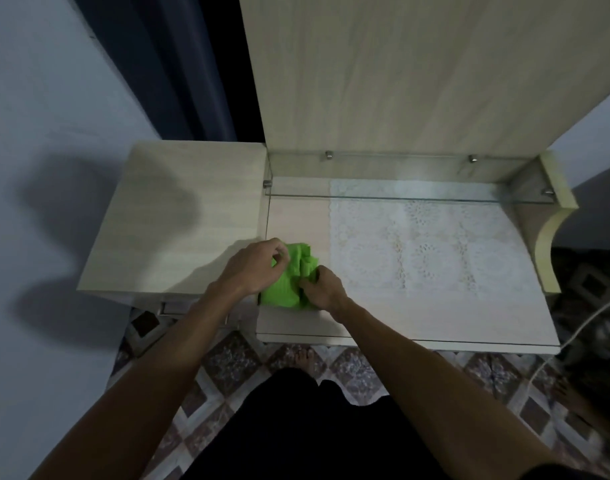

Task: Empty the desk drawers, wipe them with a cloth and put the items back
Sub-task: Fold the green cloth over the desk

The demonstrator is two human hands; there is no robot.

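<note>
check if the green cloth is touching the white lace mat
Apart. The head view shows the green cloth bunched under both hands, with a strip of bare desk between it and the lace mat.

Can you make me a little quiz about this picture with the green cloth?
1. True or false: both hands are on the green cloth.
2. What lies on the desk top to the right of the cloth? A) a white lace mat B) a book C) a plate
3. What runs along the back of the desk, above the mat?

Key:
1. True: the left hand and right hand both pinch it.
2. A, the white lace mat.
3. A glass shelf.
</note>
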